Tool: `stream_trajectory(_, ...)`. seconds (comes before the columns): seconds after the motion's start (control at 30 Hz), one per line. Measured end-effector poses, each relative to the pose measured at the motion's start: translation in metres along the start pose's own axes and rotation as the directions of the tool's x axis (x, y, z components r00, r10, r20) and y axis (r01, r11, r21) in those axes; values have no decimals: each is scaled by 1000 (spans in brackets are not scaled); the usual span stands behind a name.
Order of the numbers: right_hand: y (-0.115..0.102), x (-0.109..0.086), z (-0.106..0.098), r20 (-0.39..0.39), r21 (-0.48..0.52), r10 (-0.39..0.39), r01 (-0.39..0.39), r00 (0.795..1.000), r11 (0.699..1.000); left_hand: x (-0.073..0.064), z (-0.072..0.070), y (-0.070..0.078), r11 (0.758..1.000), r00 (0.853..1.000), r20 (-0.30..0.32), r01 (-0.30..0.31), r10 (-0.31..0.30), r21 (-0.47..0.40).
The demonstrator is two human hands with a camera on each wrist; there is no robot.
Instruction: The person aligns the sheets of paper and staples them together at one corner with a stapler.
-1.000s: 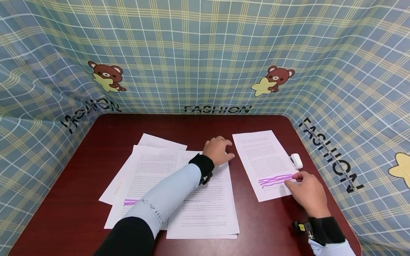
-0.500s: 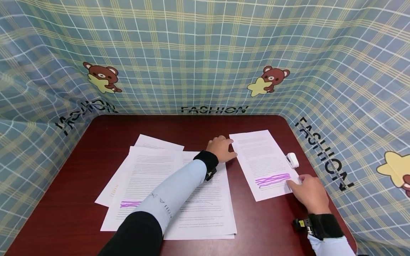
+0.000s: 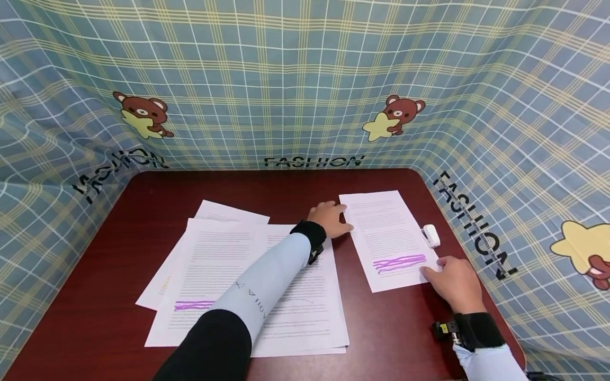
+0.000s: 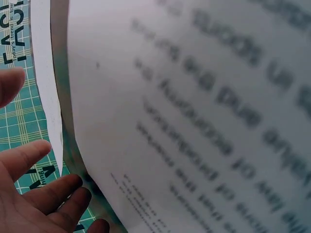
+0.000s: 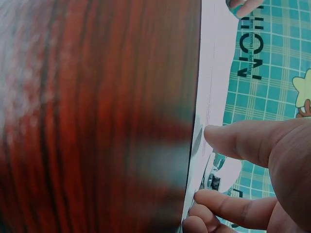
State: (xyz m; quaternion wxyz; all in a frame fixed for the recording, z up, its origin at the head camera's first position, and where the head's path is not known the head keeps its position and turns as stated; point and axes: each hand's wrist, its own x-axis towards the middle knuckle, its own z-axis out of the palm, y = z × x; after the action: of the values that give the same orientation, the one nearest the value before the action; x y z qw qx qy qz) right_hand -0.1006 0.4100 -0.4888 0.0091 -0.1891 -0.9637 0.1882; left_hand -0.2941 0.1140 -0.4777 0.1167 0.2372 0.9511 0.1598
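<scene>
In the head view a printed sheet [image 3: 389,233] with purple highlighter strokes [image 3: 399,262] lies at the right of the table. My left hand [image 3: 330,218] is at its upper left edge, thumb and fingers spread; whether the fingertips touch the paper is hard to tell. At the lower right corner, my right hand [image 3: 455,283] touches the sheet, thumb [image 5: 228,138] over the paper and fingers by the edge. No firm pinch shows. Just beyond those fingers, a small white stapler [image 3: 431,235] stands against the sheet's right edge.
Several overlapping printed sheets [image 3: 214,254] spread over the left and middle of the dark red table [image 3: 395,338], partly under my left forearm. One bears a purple mark [image 3: 193,305]. A plaid curtain [image 3: 305,79] closes off the back and sides.
The left hand has moved slightly right, to the sheet's edge. The right sheet has shifted a little away from me with the right hand at its corner. The view has turned slightly.
</scene>
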Motion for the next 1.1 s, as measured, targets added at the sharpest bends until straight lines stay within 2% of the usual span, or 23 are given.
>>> stream_trajectory(0.3, -4, 0, 3, -35, 4, -12, 13, 999, 1000, 15, 7, -3, 1000, 998, 63, -13, 13, 5)
stream_trajectory(0.57, -5, 1, 2, -28, -10, -18, 18, 999, 1000, 16, 9, 0, 1000, 998, 52, 19, -18, -6)
stream_trajectory(0.87, -3, 2, 1, -6, -17, 0, 0, 1000, 1000, 9, 7, 2, 1000, 1000, 26, -7, 7, 2)
stream_trajectory(1.0, -3, 3, -1, 39, 6, 34, -35, 999, 999, 8, 7, 3, 1000, 1000, 5, -13, 13, -27)
stream_trajectory(1.1, -4, 4, -2, 69, 23, 56, -58, 996, 998, 10, 8, 2, 996, 1000, -14, -24, 23, -85)
